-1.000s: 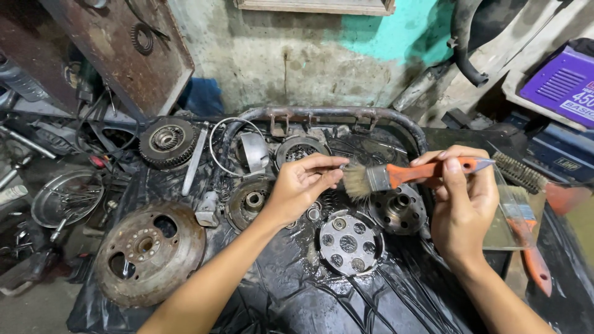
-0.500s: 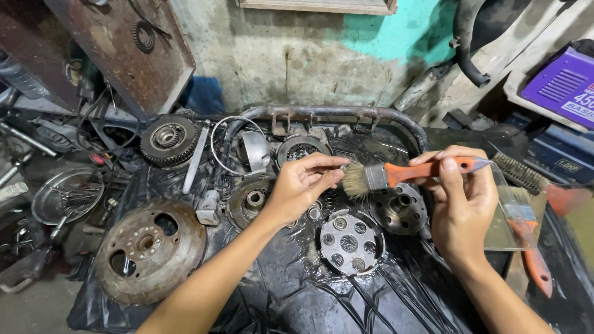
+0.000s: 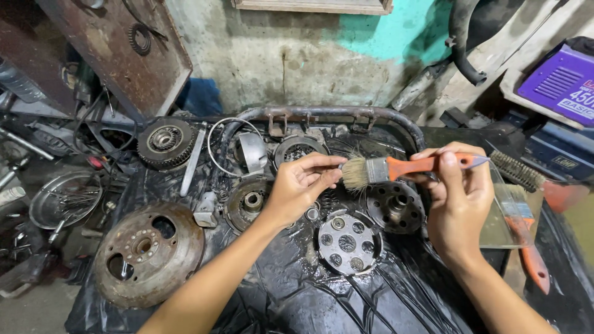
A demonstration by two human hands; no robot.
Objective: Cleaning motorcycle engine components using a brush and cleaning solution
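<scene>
Little has moved since the earlier frames: the paintbrush [image 3: 396, 168] keeps the same level attitude and both hands hold their stations, with only a slight settling of the view. Its long axis runs nearly left to right across the scene, pale bristles toward the left hand [image 3: 301, 187] and the orange handle toward the right hand [image 3: 459, 199]. The right hand is closed around the handle, thumb and fingers clamped along its far end, so it carries the tool. The left hand is nearer the bristle end: its fingers are drawn together and pinch at the bristle tips, thumb underneath, touching them. Whether a small item sits between those fingers cannot be told. The brush hangs above the black plastic sheet [image 3: 346, 297] that covers the tabletop, over the gap between two round parts. Just below the bristles lies a grey perforated disc [image 3: 347, 242], and beside it to the right a dark hub with bolt holes [image 3: 396, 206]. Left of the left hand sits a round bearing housing [image 3: 249, 201], and further left a large rusted drum plate [image 3: 148, 253]. A toothed clutch wheel [image 3: 164, 142] lies behind, near a curved steel tube [image 3: 322, 114]. A second orange-handled brush [image 3: 526, 238] rests well to the right.
</scene>
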